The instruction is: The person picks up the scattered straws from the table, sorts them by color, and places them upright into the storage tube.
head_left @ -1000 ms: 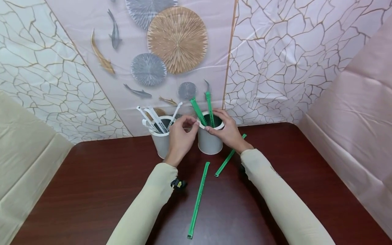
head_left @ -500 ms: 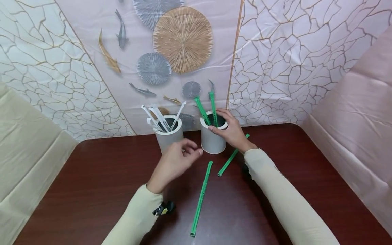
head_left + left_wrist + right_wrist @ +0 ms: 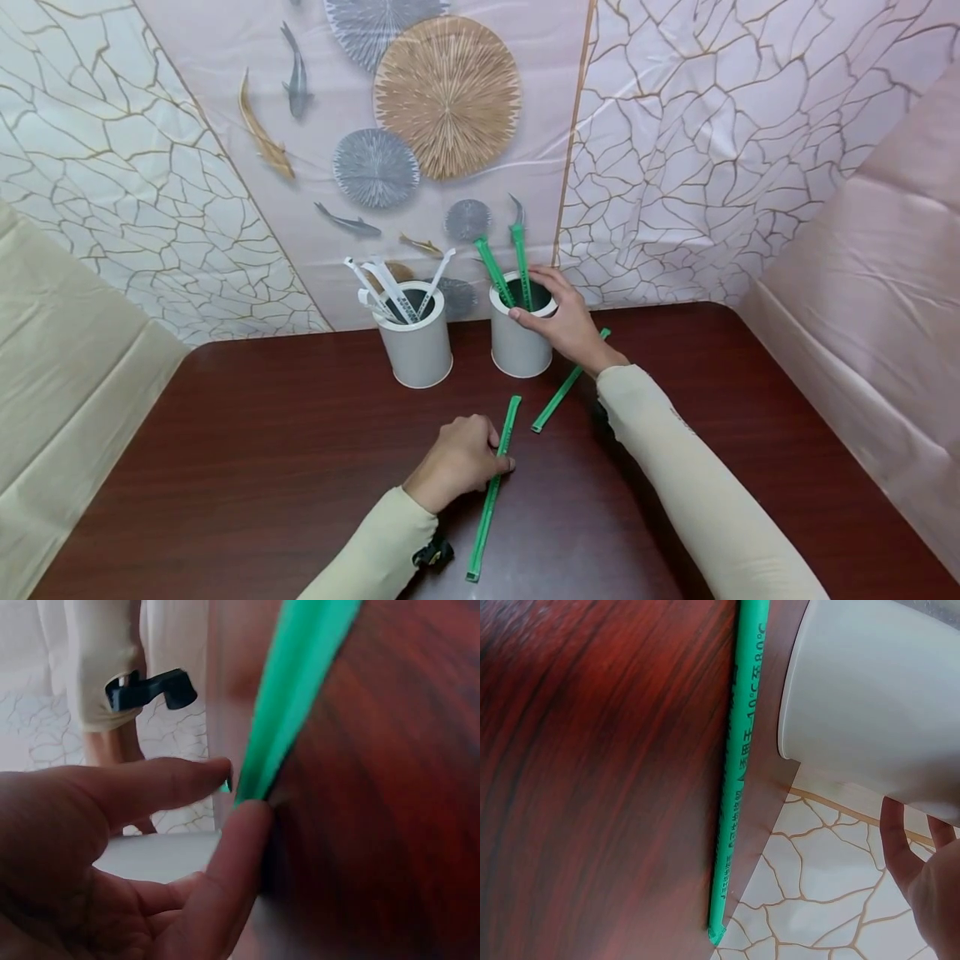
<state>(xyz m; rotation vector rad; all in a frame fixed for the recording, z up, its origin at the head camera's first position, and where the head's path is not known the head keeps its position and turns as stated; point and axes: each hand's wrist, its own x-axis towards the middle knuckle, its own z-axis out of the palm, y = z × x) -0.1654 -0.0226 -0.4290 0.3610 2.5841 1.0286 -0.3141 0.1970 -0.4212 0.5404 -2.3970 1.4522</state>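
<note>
My left hand point(image 3: 461, 458) is at a green paper-wrapped straw point(image 3: 483, 529) lying on the table, thumb and bent forefinger on either side of it. In the left wrist view, the forefinger point(image 3: 244, 844) touches the straw point(image 3: 292, 697); a thin gap shows beside the thumb tip point(image 3: 214, 772). My right hand point(image 3: 570, 325) holds a grey cup point(image 3: 520, 350) by its pale rim, thumb in front, fingers behind. Green wrapped straws point(image 3: 522, 267) stand in that cup. Another green straw point(image 3: 558, 402) lies under my right wrist; dark printing shows on it in the right wrist view.
A second grey cup point(image 3: 420, 358) stands to the left, with several white wrapped straws point(image 3: 393, 292) leaning in it. Both cups stand near the back edge of the dark red-brown table point(image 3: 300, 467). A patterned cloth point(image 3: 652, 167) hangs close behind.
My left hand has left the right cup's rim and come down and nearer to the straw on the table. My right hand stays on the cup. The view has shifted slightly.
</note>
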